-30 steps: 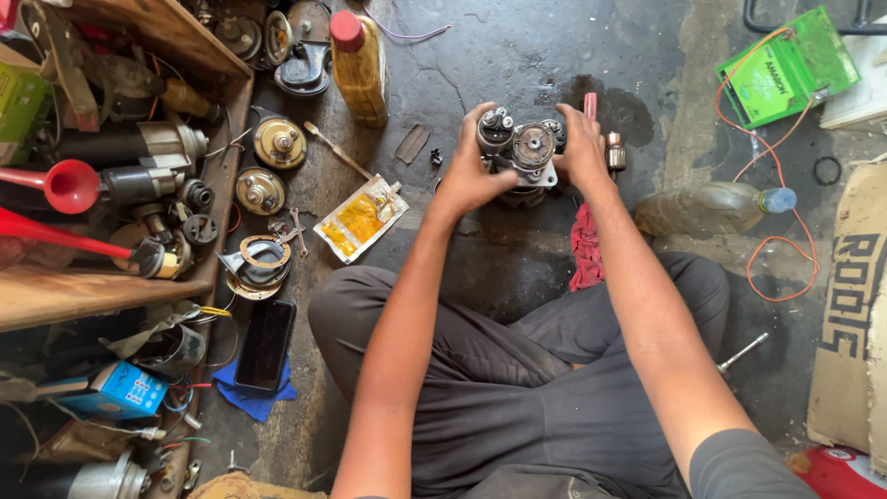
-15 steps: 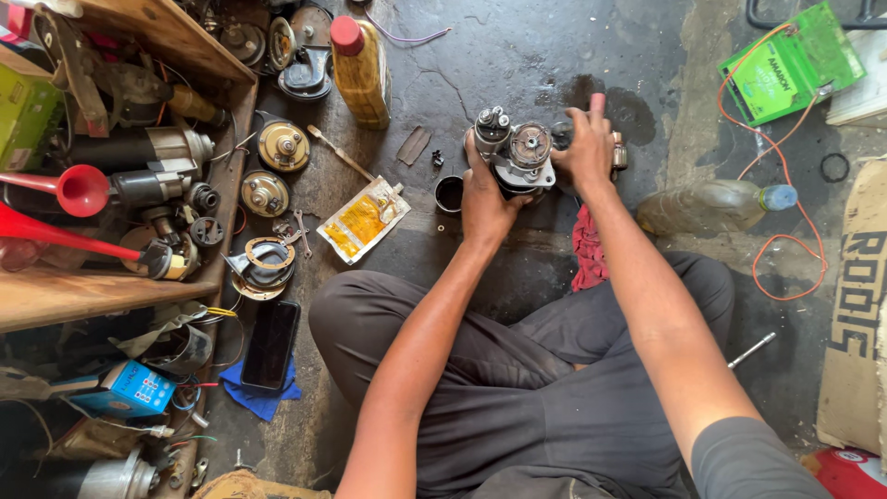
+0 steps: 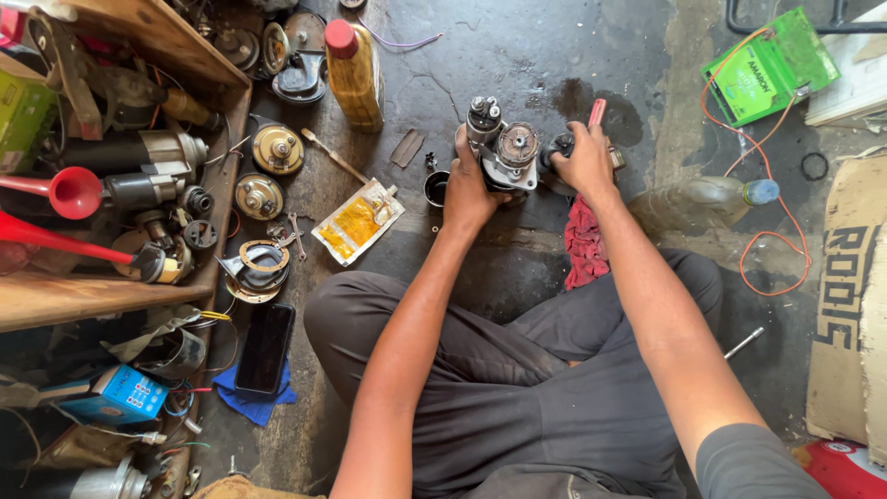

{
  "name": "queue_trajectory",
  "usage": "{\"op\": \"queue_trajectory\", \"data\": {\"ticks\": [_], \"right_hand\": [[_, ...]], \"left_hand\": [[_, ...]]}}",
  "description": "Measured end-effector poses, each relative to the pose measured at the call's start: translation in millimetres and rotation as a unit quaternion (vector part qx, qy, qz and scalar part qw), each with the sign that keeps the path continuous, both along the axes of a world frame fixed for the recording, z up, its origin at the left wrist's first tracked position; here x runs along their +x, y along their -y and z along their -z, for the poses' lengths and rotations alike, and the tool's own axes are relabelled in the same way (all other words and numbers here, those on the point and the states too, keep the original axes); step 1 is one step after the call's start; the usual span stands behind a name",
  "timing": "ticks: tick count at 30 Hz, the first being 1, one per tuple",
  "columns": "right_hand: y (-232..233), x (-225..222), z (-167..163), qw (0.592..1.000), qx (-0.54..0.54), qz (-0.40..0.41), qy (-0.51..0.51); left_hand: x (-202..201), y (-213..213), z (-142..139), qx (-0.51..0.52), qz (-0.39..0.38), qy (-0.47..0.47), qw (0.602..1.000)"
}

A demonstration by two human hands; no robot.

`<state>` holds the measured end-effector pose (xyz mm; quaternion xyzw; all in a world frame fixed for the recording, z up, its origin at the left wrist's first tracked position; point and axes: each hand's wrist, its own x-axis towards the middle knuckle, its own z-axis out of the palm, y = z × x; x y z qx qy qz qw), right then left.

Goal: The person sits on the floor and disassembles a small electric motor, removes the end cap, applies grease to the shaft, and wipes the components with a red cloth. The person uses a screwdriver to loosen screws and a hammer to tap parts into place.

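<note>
Together, two hands point(image 3: 471, 180) point(image 3: 582, 162), one starter motor point(image 3: 504, 148).

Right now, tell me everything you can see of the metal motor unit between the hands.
The starter motor stands on end on the dark, stained concrete floor, in front of the seated person's crossed legs. It looks like grey cast metal, worn and greasy, with two round parts side by side at the top: a smaller dark cylinder on the left and a wider round housing beside it. The left hand grips its left side; the right hand sits close at its right.
</note>
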<state>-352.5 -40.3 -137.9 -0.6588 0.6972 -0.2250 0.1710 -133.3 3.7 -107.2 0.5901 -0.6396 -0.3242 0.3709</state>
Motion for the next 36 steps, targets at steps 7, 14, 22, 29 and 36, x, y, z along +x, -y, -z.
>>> {"op": "queue_trajectory", "data": {"ticks": [7,14,22,29,36], "right_hand": [[-18,5,2,1.000,-0.003,-0.022,0.017],[-46,17,3,0.995,-0.067,-0.059,-0.043],[-81,4,20,0.990,-0.136,-0.024,-0.009],[-71,19,21,0.996,-0.089,0.014,0.016],[-75,24,16,0.994,-0.100,0.027,0.019]], "left_hand": [[0,-3,2,0.033,-0.021,0.029,0.999],[3,0,1,0.011,-0.029,0.078,0.996],[5,16,8,0.018,0.029,0.042,0.999],[-8,13,-14,-0.105,-0.051,-0.104,0.988],[-23,17,-17,-0.115,-0.084,-0.151,0.978]]}}
